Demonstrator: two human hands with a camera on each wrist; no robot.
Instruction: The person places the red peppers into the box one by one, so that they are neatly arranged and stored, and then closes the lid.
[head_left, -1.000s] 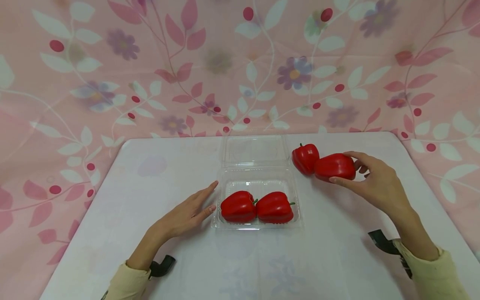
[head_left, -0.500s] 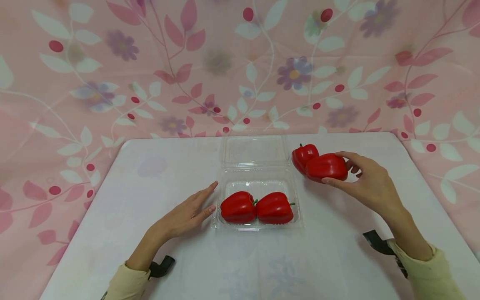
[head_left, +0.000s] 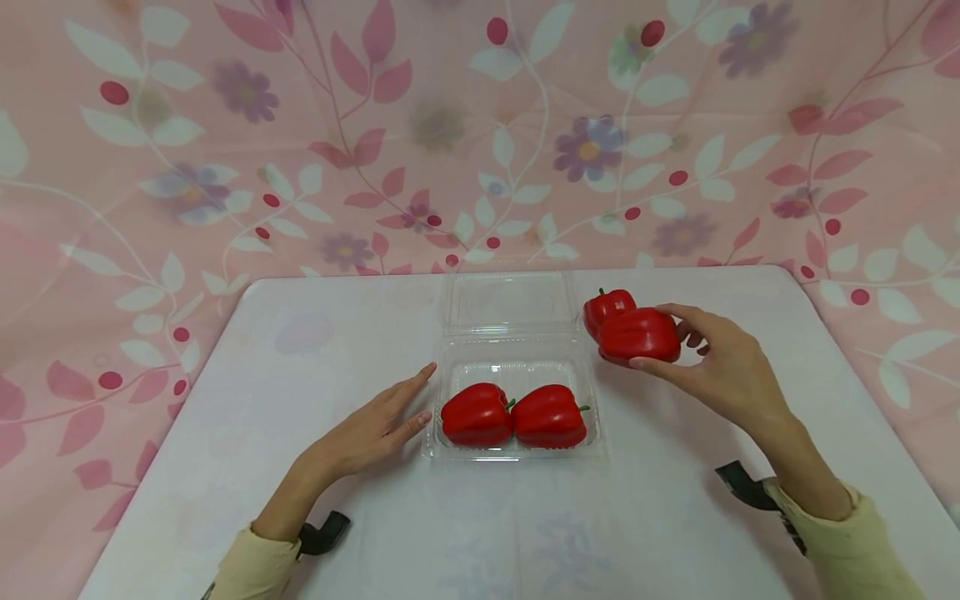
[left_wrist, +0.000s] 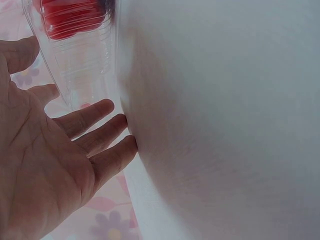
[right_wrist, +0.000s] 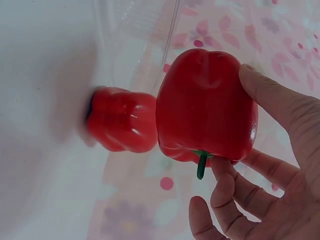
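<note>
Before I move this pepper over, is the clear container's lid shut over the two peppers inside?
No: the lid lies folded back beyond the base, leaving the two red peppers inside uncovered.

In the head view, the red bell pepper [head_left: 640,336] held in the right hand [head_left: 723,367] partly covered the loose pepper [head_left: 609,305] behind it, and its stem [right_wrist: 202,165] was hidden there. The near edge of the white table [head_left: 525,533] and the cream sleeves [head_left: 855,550] ran out below. The left wrist view cut off the clear clamshell container [left_wrist: 82,65] and a pepper inside [left_wrist: 72,17] above, the left hand [left_wrist: 45,160] at its left. The right wrist view cropped the right hand and blurred the container.
</note>
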